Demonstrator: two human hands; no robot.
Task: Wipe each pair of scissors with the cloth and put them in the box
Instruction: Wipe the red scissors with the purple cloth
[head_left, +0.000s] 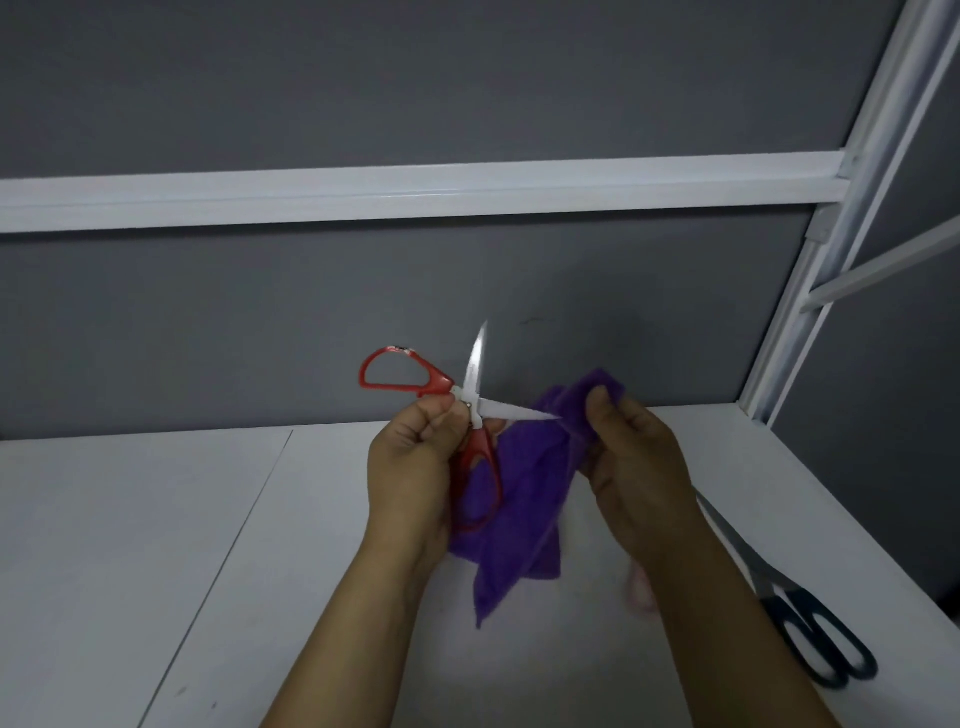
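Dark scissors (777, 605): lie flat at the right edge of the surface (130, 545), handles nearest, blades partly hidden behind the right forearm.
Left hand (410, 457): fingers curled round the red scissors (474, 374) near the pivot, holding them above the surface.
Right hand (634, 467): grips the purple cloth (524, 499), thumb on its top fold.
Purple cloth: hangs between the two hands, clear of the surface.
Red scissors: blades spread wide, one pointing up, the other pointing right with its tip at the cloth.
Grey wall (363, 78): behind, crossed by a white rail (415, 192); a white post (795, 312) rises at right.
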